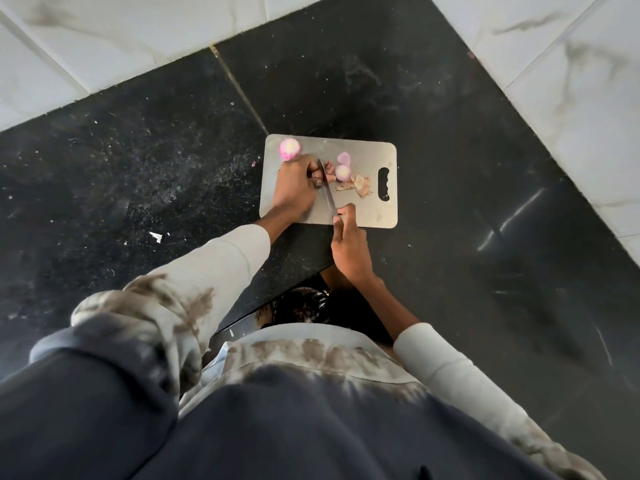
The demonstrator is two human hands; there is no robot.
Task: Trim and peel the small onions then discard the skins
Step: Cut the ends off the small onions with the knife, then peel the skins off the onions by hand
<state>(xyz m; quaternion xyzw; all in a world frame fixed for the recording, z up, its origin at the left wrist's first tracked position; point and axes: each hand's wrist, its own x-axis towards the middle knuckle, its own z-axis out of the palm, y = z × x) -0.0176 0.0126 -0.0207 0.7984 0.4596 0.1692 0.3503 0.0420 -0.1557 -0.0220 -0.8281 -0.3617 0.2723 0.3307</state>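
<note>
I've got my left hand (pixel 294 188) curled over a small onion (pixel 329 169) mid cutting board (pixel 367 209), right hand (pixel 349 247) gripping the knife (pixel 327 192) handle. Best bet, I think: tuck those fingertips back and slice just the tip off. Two peeled onions (pixel 290 148) sit near the board's far edge, skins (pixel 360 185) just beside the cut.

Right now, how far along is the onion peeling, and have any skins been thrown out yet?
Three peeled onions show on the cutting board: one at its far left corner and two near the middle. In hand: the left hand grips something under the knife, which the right hand holds. Left: the pile of skins remains on the board, not discarded.
</note>
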